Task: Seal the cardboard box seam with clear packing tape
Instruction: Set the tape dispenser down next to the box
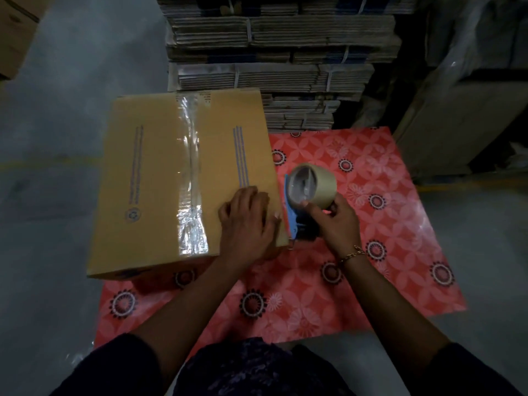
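Observation:
A closed brown cardboard box [148,178] lies on a red patterned mat, its top facing me. A strip of clear packing tape [190,178] runs along the centre seam from the far edge to the near edge, wrinkled in places. My left hand [247,221] rests flat on the box top near its right near corner. Just right of the box, my right hand [338,224] grips a blue tape dispenser [294,224] that carries a roll of tape [313,184]. The dispenser is beside the box's right edge, off the seam.
The red floral mat [357,252] covers the grey floor under and right of the box. Bundled stacks of flat cardboard [271,52] rise just behind. Another box corner [14,32] sits far left, and wrapped goods [471,110] stand at the right.

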`<state>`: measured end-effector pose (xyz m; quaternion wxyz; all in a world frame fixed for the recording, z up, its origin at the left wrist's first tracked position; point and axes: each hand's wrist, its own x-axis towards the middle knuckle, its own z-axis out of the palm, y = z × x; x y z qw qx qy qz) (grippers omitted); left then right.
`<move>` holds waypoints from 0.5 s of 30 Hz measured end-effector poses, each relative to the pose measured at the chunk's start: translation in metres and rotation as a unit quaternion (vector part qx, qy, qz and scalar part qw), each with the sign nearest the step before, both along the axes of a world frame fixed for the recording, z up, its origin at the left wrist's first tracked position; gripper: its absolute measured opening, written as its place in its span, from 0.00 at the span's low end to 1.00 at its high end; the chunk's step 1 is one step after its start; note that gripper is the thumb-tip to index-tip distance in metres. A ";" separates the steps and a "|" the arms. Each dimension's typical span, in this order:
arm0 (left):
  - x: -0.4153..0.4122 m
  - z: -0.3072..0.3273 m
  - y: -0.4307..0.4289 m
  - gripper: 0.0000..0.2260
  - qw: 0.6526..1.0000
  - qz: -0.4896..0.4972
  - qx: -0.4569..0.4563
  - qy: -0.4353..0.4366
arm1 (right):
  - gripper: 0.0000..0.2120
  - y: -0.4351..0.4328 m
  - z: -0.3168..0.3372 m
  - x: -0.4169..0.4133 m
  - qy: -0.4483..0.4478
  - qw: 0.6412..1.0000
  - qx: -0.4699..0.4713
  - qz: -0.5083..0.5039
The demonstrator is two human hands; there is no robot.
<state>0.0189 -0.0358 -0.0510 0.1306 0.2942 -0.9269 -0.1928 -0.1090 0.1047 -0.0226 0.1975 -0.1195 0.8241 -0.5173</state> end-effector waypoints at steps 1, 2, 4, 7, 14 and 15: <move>-0.002 -0.002 0.002 0.21 0.999 -0.001 -0.025 -0.023 | 0.22 0.010 -0.009 -0.009 -0.036 0.999 -0.008 -0.025; -0.003 -0.004 0.003 0.22 0.998 0.000 -0.045 -0.040 | 0.21 0.020 -0.016 -0.017 -0.070 0.996 -0.019 -0.049; -0.003 -0.007 0.004 0.24 0.996 0.004 -0.069 -0.055 | 0.20 0.041 -0.031 -0.033 -0.125 0.987 -0.034 -0.091; -0.006 -0.008 0.007 0.23 0.993 0.008 -0.098 -0.063 | 0.10 0.066 -0.052 -0.054 -0.180 0.974 -0.026 -0.136; -0.008 -0.006 0.014 0.23 0.991 0.023 -0.112 -0.064 | 0.27 0.085 -0.090 -0.083 -0.312 0.932 -0.043 -0.180; -0.009 -0.006 0.014 0.23 0.991 0.022 -0.115 -0.068 | 0.26 0.086 -0.092 -0.085 -0.321 0.929 -0.051 -0.180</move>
